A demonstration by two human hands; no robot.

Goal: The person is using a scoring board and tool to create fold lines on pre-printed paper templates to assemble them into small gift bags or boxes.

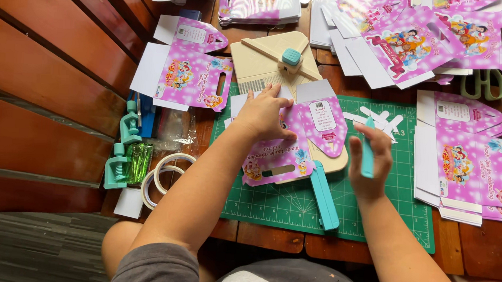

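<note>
1. Wooden bench (pixel 268 236) crowded with flat pink printed box blanks: loose stack at far right (pixel 470 172), fanned pile at top right (pixel 420 41), a few at upper left (pixel 188 76).
2. Green cutting mat (pixel 293 204) in the middle, beige scoring board (pixel 267 63) partly on it.
3. Pink box blank (pixel 285 155) on the board, pinned flat by left hand (pixel 262 114), fingers spread.
4. Right hand (pixel 367 162), grip closed round a teal scoring tool (pixel 368 157), just beside the blank.
5. Judged from the piles: one blank in hand, none visibly assembled, many flat.
6. Tape rolls (pixel 164 176) and teal clamps (pixel 121 150) at left.
</note>
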